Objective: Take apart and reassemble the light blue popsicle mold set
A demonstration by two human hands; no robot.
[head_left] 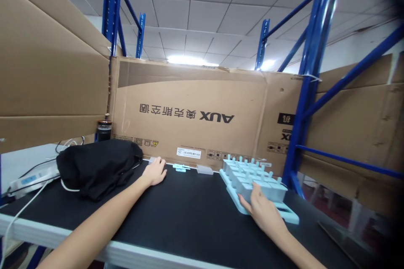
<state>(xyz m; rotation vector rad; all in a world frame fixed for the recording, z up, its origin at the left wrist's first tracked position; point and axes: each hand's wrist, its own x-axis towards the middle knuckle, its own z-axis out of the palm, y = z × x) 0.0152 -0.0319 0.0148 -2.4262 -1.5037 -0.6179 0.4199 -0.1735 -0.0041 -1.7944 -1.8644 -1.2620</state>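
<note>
At the right of the head view stands a light blue ice pop mold (243, 178) with several upright sticks, set in a matching tray (292, 217). My right hand (263, 210) grips its near side, fingers against a mold block and the tray's edge. My left hand (154, 171) lies at the back left of the black tabletop, palm down, fingers loosely apart. A small translucent whitish piece (152, 160) shows just behind its fingers. Between the hands, near the back, lie several light blue sticks (181, 167) and a translucent block (205, 170).
A black cloth bag (97, 166) lies at the left, beside a white power strip (34, 180) with cables. Behind it stands a dark bottle (104, 130). A cardboard panel (189, 92) closes the back; blue rack posts (307, 80) rise at the sides.
</note>
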